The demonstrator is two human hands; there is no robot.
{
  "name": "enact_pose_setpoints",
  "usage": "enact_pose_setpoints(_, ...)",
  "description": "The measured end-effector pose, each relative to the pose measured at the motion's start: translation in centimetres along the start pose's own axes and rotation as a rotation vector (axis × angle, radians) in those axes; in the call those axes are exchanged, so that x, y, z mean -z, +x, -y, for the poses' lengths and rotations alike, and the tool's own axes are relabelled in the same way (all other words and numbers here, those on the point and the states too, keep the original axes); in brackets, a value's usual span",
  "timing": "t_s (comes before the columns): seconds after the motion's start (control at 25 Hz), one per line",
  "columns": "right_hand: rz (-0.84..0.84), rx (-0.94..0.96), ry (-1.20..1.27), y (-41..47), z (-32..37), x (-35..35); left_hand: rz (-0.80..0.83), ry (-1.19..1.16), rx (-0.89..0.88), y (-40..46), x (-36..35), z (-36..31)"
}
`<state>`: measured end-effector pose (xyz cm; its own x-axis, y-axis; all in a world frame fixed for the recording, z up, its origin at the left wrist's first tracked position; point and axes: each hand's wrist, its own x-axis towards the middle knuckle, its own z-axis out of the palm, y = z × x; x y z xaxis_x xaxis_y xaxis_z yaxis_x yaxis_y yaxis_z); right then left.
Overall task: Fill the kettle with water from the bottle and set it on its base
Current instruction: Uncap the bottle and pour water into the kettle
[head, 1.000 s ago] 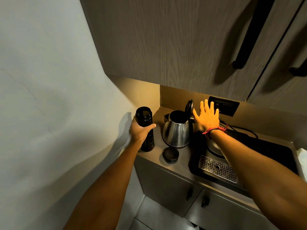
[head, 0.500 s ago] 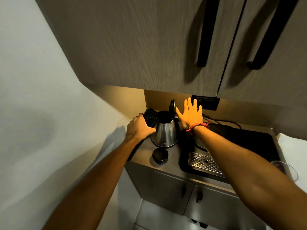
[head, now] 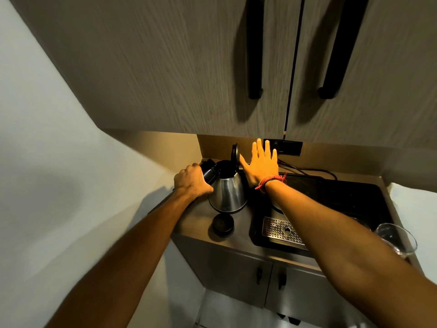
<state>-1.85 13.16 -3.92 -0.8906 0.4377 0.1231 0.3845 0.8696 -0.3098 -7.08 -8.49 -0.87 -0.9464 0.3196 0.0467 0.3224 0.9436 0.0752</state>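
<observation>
1. two bare forearms reach in from the bottom edge toward a small counter [head: 196,223] under a wall cupboard [head: 189,67].
2. nearest on the counter, a round black cap [head: 223,225] lies flat just in front of the kettle; to its right a perforated drip tray [head: 279,229] sits in a black appliance, and a clear glass [head: 395,236] stands at the far right.
3. next back, the steel kettle [head: 228,194] stands upright on the counter, not on a base that can be made out.
4. left hand [head: 192,183] is wrapped tight around a black bottle [head: 210,172], tilted with its mouth at the kettle's open top; whether water flows cannot be told.
5. right hand [head: 261,165] is flat with fingers spread, its thumb side by the raised lid [head: 234,153].
6. farthest, a dark wall socket [head: 287,147] with cables.
</observation>
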Motion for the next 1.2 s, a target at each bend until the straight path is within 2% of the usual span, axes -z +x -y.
enact_pose_setpoints(0.4,-0.004,0.002,0.016,0.0,-0.2,0.2,0.005,0.117,-0.028,0.5,0.8,-0.4)
enact_pose_setpoints(1.2,0.028,0.003,0.014,-0.2,-0.2,0.4,0.045,0.141,-0.074,0.8,2.2,0.6)
